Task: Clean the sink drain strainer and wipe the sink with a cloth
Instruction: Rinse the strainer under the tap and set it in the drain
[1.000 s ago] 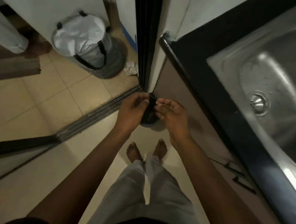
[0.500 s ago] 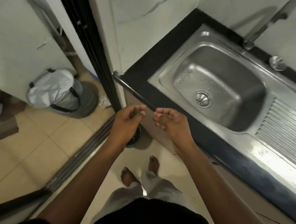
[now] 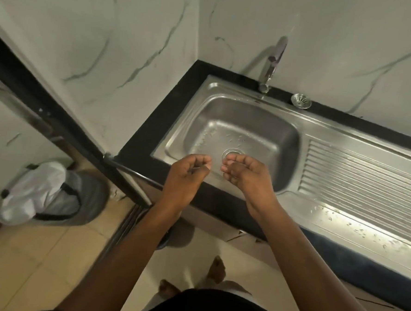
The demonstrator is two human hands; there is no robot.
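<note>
On the far left a bin (image 3: 43, 193) with a white bag in it sits on the floor, next to a dark door frame (image 3: 46, 112). Next comes the left hand (image 3: 186, 175), held over the front edge of the sink (image 3: 284, 141). Its fingers are bent in loosely and it holds nothing. The round drain (image 3: 232, 154) is in the bottom of the sink, and it peeks out between the two hands. The right hand (image 3: 246, 174) is just beside the left one, not touching it. Its fingers are bent loosely too, and it holds nothing. Behind the sink the tap (image 3: 270, 65) sticks out over it. The strainer (image 3: 301, 101) is not in the drain. It sits at the back edge by the wall, just right of the tap. Farthest right is the ribbed side (image 3: 361, 179), with little drops of water near its front.
</note>
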